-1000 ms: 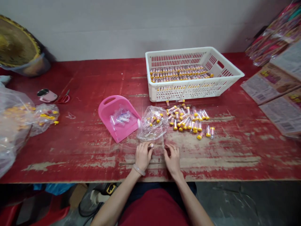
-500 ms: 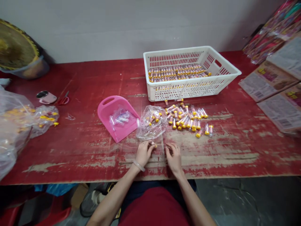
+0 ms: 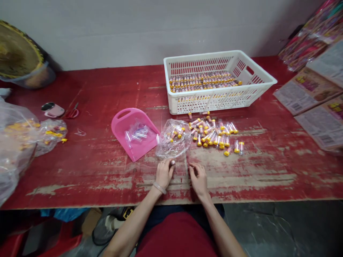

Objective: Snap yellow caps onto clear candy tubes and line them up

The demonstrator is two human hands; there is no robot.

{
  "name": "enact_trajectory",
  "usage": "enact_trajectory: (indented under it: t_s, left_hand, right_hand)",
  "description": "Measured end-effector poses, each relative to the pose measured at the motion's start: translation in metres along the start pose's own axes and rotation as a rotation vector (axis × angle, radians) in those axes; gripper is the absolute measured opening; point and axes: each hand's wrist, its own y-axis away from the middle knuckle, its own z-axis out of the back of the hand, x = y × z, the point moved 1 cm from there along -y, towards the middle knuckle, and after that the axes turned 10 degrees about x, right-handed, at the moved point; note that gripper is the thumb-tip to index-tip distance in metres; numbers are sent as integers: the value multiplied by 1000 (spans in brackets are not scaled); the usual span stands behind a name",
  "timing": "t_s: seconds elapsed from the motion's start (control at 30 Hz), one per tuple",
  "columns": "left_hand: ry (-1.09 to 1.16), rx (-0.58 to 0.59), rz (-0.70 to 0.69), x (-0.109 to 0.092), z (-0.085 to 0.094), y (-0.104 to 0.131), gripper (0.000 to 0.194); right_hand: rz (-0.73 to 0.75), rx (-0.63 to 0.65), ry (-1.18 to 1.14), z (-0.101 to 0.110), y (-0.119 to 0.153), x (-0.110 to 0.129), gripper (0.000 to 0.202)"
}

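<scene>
My left hand (image 3: 164,174) is closed, thumb and fingers pinching a small clear tube (image 3: 173,162) whose pale end points up; the rest of it is hidden by the fingers. To its right, my right hand (image 3: 198,177) rests near the table with fingers curled together at the tips. Whatever they hold, if anything, is too small to make out. Just beyond my hands lies a clear plastic bag (image 3: 171,151) with several yellow-capped tubes in it. A loose pile of yellow-capped tubes (image 3: 211,134) spreads to the bag's right.
Behind the pile stands a white plastic basket (image 3: 222,93) with rows of capped tubes. A pink dustpan (image 3: 142,148) holds clear tubes. On the left are bags of yellow caps (image 3: 55,134), a pink mug (image 3: 55,111) and scissors (image 3: 73,113). Printed boxes (image 3: 308,91) stack at the right.
The tube in my left hand has turned: its yellow end showed before, and now a pale end does. My right hand has barely moved.
</scene>
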Motion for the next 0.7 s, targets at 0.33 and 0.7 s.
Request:
enact_trajectory:
  t_s: [0.33,0.7]
  left_hand:
    - [-249,53,-47,1,-4,-1,21]
    - [483,222,312,7,4,-16,16]
  right_hand:
    - [0,29,9,-2,0,-2,23]
    - [3,34,-9,0,-1,7,24]
